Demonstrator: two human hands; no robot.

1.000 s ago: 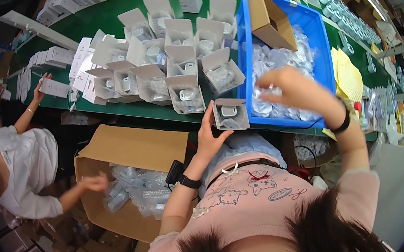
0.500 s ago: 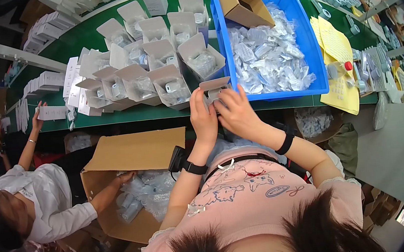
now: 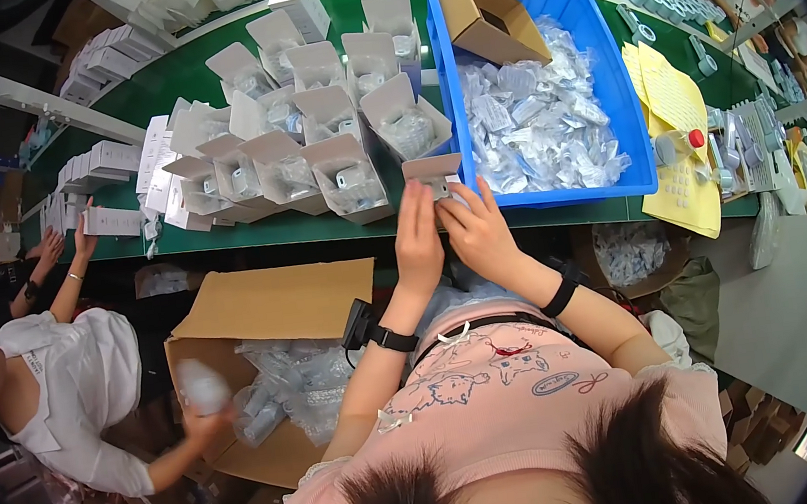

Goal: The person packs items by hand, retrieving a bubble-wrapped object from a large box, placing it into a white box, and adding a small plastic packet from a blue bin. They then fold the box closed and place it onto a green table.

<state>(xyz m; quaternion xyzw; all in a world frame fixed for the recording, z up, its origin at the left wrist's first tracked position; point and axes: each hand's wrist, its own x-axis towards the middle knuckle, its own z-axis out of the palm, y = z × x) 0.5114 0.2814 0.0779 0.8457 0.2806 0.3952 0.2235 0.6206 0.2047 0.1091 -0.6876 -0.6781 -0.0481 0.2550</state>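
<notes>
At the green table's front edge, a small white carton point(image 3: 432, 166) stands with its flap raised, between my two hands. My left hand point(image 3: 417, 235) holds its left side, fingers straight and close together. My right hand point(image 3: 478, 233) is on its right side, with bent fingers at the opening. Something small and pale shows inside the carton, partly covered by my fingers. Just behind and to the left, several open white cartons point(image 3: 348, 180) hold clear-wrapped items. A blue bin point(image 3: 640, 122) full of small clear plastic packets point(image 3: 533, 115) stands right of my hands.
An open brown box point(image 3: 494, 17) tilts in the bin. Yellow sheets point(image 3: 672, 123) and a red-capped bottle point(image 3: 694, 138) lie to the right. At left, a co-worker point(image 3: 75, 363) reaches by a large cardboard box point(image 3: 274, 303) of wrapped items. Closed white boxes point(image 3: 100, 163) are stacked farther left.
My fingers have straightened and drawn back slightly along the carton. The co-worker's lower hand has come out of the cardboard box with a blurred, pale wrapped item.
</notes>
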